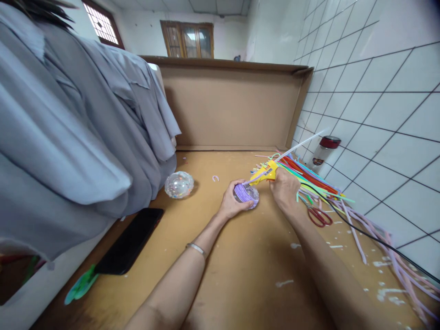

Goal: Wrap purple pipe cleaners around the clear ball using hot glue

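My left hand (229, 201) is wrapped round a small clear round container (253, 196) banded with purple pipe cleaner (243, 193), just above the table. In my right hand (286, 188) is a yellow hot glue gun (265, 173), its nozzle pointing down-left at the top of the purple band. A long clear glue stick (302, 143) sticks out of the gun's back end. A purple strand runs beside the gun's nozzle; whether it touches the nozzle I cannot tell. My right fingers are mostly hidden behind the hand.
A faceted clear ball (179, 184) and a small pink curl (215, 178) lie left of my hands. Red-handled scissors (319, 217), colourful pipe cleaners (309, 172), a black cord (364, 231) and a jar (323, 151) line the tiled wall. At left are a black tray (130, 240) and hanging grey cloth (103, 123).
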A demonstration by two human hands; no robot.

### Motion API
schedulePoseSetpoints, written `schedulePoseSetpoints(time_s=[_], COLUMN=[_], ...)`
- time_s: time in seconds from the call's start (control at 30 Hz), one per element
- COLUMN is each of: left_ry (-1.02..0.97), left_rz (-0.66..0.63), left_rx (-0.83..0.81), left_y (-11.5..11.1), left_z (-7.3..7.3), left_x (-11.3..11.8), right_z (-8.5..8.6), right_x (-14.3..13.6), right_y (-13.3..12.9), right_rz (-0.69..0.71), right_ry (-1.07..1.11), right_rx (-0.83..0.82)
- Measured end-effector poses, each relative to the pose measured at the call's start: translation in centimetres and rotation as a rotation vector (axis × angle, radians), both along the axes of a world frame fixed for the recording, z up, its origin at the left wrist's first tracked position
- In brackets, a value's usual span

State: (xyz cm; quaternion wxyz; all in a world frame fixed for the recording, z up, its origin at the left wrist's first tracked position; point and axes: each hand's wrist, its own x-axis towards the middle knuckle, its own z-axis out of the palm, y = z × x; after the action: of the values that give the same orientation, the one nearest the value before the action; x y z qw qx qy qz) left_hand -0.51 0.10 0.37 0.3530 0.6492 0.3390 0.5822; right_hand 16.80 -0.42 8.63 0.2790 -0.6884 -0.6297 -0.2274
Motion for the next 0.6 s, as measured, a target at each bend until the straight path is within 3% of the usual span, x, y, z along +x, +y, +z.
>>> schedulePoseSetpoints(time_s=[0.6], left_ry=[0.013], left_rz=[0.009], left_rx=[-0.029], left_y=[-0.37], left_z=[0.58], left_x=[0.05], right_z=[0.33], right_x=[-0.07], right_y=[-0.22], right_rz=[-0.002], right_ry=[-0.002], right_rx=[-0.053])
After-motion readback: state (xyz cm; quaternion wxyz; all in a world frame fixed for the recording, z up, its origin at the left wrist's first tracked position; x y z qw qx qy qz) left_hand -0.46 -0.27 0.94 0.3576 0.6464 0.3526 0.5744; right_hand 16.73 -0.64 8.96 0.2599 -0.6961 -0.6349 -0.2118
